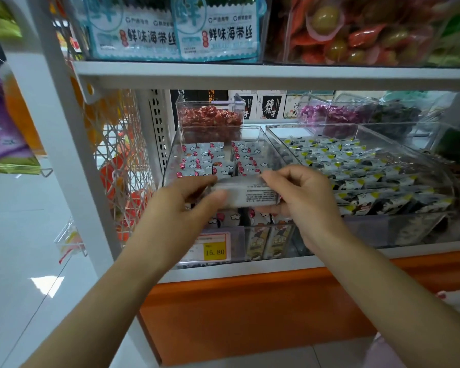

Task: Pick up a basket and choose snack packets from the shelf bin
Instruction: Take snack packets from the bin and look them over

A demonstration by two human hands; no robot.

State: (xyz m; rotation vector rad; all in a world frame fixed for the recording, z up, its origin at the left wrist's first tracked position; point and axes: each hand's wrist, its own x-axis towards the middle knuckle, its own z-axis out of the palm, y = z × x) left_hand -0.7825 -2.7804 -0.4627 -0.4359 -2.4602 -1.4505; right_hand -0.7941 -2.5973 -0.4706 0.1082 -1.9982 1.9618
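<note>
Had both hands together on one grey snack packet point(252, 193): left hand point(181, 200) pinching its left end, right hand point(303, 197) its right end, just above the front of the clear bin point(171, 158) of red-and-grey packets. Printed back faced me. Couldn't spot the basket. My read: keep the pinch light, check the label, then free one hand to fetch the basket.

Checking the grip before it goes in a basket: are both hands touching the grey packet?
Touching. The head view shows the left hand and right hand pinching opposite ends of the packet.
</note>
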